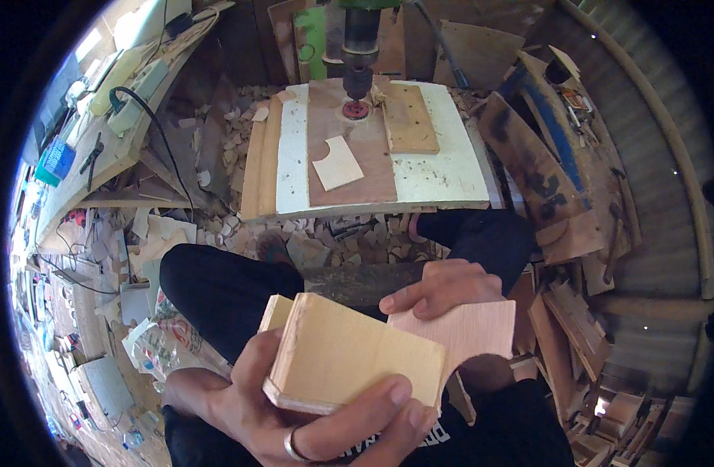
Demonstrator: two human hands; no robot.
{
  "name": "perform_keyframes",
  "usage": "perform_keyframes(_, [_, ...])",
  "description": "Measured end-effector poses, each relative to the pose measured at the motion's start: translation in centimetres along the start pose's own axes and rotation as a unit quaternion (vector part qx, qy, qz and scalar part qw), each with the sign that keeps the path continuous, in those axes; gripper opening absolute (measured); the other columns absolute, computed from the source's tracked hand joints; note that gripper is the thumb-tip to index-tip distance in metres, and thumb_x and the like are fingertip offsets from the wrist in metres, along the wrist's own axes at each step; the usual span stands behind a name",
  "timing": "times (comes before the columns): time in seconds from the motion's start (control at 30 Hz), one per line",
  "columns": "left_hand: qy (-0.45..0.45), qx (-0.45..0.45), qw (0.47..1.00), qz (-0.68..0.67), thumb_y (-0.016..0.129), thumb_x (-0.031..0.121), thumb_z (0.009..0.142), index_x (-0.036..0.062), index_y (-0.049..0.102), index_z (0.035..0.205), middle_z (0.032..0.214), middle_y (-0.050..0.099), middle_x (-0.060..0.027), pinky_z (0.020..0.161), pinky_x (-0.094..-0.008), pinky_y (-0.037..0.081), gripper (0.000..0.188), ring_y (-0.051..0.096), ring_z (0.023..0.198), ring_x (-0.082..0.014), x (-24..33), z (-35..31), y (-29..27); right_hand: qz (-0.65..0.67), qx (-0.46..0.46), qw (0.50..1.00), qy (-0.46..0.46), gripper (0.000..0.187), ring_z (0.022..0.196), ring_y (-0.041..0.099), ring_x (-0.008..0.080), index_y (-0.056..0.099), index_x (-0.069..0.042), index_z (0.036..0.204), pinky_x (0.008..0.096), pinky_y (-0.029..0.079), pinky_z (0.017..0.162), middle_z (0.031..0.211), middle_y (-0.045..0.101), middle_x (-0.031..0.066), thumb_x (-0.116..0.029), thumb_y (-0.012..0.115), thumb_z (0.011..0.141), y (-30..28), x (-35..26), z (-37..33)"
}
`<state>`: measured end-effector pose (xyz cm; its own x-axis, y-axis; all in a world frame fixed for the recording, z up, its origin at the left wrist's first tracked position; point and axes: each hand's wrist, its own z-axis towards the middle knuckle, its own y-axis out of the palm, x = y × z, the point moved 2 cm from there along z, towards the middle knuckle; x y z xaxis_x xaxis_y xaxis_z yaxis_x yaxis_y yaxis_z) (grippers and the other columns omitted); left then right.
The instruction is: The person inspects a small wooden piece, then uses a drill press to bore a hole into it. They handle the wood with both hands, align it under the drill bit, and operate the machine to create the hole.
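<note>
Ok, RH (460, 285) prob. pinches bd (479, 330) edge, gap ahead.

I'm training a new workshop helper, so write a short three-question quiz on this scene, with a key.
1. Which hand wears the silver-coloured metal ring?
2. True or false: the pale, flat, notched wooden piece lies on the brown, flat wooden board.
3. Fill in: the right hand holds a pinkish, flat wooden piece whose edge has a curved ___.

Key: 1. The left hand. 2. True. 3. Notch.
</note>
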<state>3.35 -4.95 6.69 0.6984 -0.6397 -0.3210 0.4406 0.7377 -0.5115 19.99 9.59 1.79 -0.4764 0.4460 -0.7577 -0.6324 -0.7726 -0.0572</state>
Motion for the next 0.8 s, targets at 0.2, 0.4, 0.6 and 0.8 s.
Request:
perform_keyframes(0.2, [-0.032,0.006,0.999,-0.009,0.076,0.025,0.067,0.0225,0.071,0.096,0.104,0.053,0.0042,0.069,-0.0508,0.05,0.03,0.059,0.108,-0.02,-0.5,0.4,0.4,-0.003,-0.006,1.0,0.0,0.029,0.07,0.074,0.0246,0.068,0.0,0.091,0.0296,0.051,0.054,0.09,0.075,0.0198,-0.026,0.075,0.081,-0.2,0.5,-0.1])
perform_keyframes(0.4, [-0.209,-0.123,0.961,-0.133,0.085,0.011,0.065,0.0169,0.074,0.109,0.118,0.062,-0.0017,0.085,-0.057,0.05,0.046,0.063,0.116,-0.0279,-1.9,-1.7,0.1,-0.059,0.029,0.995,0.077,0.015,0.07,0.071,0.0194,0.067,0.001,0.092,0.0282,0.051,0.058,0.081,0.071,0.0129,-0.01,0.072,0.085,-0.5,2.4,-0.6])
perform_keyframes(0.6, [-0.491,-0.014,0.851,-0.187,0.096,0.026,0.06,0.0039,0.062,0.122,0.122,0.058,-0.0134,0.098,-0.0417,0.048,0.074,0.059,0.118,-0.0307,-3.6,-9.7,5.2,-0.102,0.185,0.895,0.392,0.02,0.062,0.06,0.0114,0.066,0.003,0.094,0.028,0.048,0.059,0.066,0.062,0.0081,-0.017,0.066,0.094,-8.0,9.8,-0.3])
perform_keyframes(0.8, [-0.589,0.078,0.755,-0.278,0.096,0.026,0.058,0.0052,0.06,0.126,0.124,0.059,-0.0117,0.091,-0.0359,0.049,0.08,0.058,0.117,-0.025,-2.8,-13.7,6.6,-0.519,0.109,0.751,0.394,0.029,0.073,0.067,0.0341,0.066,0.001,0.102,0.0443,0.053,0.07,0.073,0.067,0.0149,-0.027,0.067,0.093,-11.9,13.6,0.0])
